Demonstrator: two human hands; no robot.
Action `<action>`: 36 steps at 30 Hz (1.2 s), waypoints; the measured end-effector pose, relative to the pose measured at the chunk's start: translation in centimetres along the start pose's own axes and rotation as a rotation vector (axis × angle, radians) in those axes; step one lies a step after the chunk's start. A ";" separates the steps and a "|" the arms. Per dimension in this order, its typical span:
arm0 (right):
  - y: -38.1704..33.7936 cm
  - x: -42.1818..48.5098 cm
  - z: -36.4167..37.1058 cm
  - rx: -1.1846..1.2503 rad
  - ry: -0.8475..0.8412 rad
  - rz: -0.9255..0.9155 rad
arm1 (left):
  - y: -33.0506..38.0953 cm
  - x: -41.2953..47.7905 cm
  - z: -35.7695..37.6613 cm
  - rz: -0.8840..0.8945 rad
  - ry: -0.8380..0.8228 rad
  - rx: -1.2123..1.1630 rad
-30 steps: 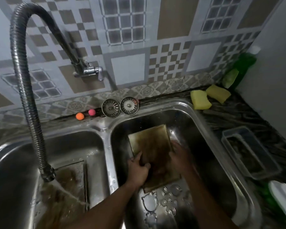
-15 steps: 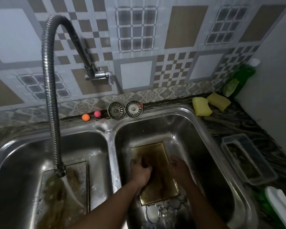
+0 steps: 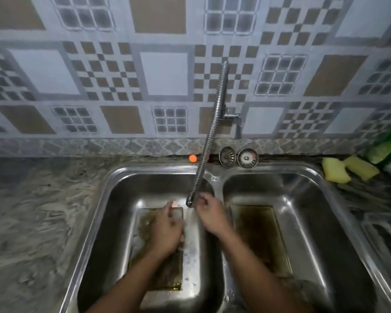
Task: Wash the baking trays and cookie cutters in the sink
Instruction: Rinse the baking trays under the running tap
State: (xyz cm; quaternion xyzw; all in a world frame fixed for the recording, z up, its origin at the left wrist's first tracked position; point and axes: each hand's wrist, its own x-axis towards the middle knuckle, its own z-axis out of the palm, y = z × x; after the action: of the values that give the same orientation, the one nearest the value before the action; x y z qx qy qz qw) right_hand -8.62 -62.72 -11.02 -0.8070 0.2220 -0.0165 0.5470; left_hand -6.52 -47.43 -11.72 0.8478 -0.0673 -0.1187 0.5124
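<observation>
Our left hand (image 3: 167,229) lies flat, fingers straight, on the baking tray (image 3: 167,281) in the L basin (image 3: 113,222) at 6 o'clock, under the water (image 3: 190,236). Our right hand (image 3: 209,214) curls at the faucet (image 3: 212,132) tip; we can't tell if it grips. 2nd tray (image 3: 260,240): R basin (image 3: 314,222), 4 o'clock.

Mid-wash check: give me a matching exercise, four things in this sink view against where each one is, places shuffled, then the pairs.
Things:
1. bare baking tray
2. yellow sponges
3. sink strainers
4. left hand

Places:
a. on the counter, right of the sink
b. over the dirty tray in the left basin
c. flat on the floor of the right basin
d. behind the basins, at the foot of the tiled wall

Pairs: 1-c; 2-a; 3-d; 4-b
</observation>
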 end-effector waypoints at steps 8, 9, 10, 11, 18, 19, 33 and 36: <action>8.6 -3.7 11.0 -0.238 -0.155 0.266 | -13.7 -1.8 -7.5 -0.287 -0.106 0.355; 9.1 -4.2 11.4 -0.206 -0.154 0.284 | -14.6 -2.1 -7.7 -0.309 -0.136 0.325; 9.8 -4.4 11.9 -0.153 -0.149 0.298 | -14.9 -2.4 -8.0 -0.335 -0.168 0.298; 9.5 -4.8 12.2 -0.154 -0.147 0.318 | -15.6 -2.6 -8.0 -0.335 -0.185 0.299; 9.0 -4.6 13.5 -0.472 -0.054 0.284 | -16.9 -2.4 -7.8 -0.407 -0.125 0.292; 9.7 -4.4 13.7 -0.479 -0.048 0.292 | -16.7 -2.3 -7.8 -0.398 -0.094 0.298; 8.6 -5.3 14.0 -0.426 -0.014 0.371 | -11.5 -1.6 -7.3 -0.370 0.145 0.177; 8.7 -5.4 13.5 -0.472 -0.009 0.369 | -13.5 -1.0 -7.1 -0.545 0.077 0.378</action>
State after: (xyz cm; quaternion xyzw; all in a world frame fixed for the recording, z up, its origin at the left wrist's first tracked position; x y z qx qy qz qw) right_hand -12.84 -51.50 -22.98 -0.8579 0.3603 0.1388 0.3388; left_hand -5.67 -34.85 -20.41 0.9186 0.1604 -0.2048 0.2974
